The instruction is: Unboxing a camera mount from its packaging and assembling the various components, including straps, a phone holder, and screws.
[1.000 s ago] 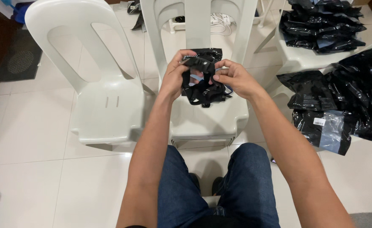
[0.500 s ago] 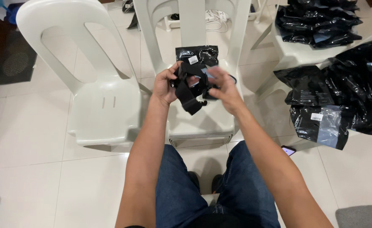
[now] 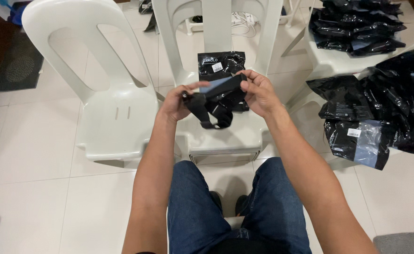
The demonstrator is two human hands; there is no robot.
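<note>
Two hands are busy in the middle of the frame, and both are yours. Your left hand (image 3: pixel 176 102) pinches one end of a black strap harness with a flat blue-grey band (image 3: pixel 218 101); the fingers are curled shut on it and the thumb sticks out toward the right. Your right hand (image 3: pixel 259 93) pinches the other end, with the fingertips pressed on the top edge of the band.

You hold the strap harness up in the air, stretched between your hands. Its long way runs from left to right across the frame, and it tilts up a little toward your right hand. Some black loops hang down from it, closer to your left hand.

Right below it is the seat of a white plastic chair (image 3: pixel 225 136). A shiny black plastic pouch with a small white sticker (image 3: pixel 221 63) lies on that seat, just past your fingers, toward the top of the frame.

Another white plastic chair (image 3: pixel 108 117) stands at the left. At the right edge lies a heap of more black pouches (image 3: pixel 381 108), well away from your hands, nearer your right one.
</note>
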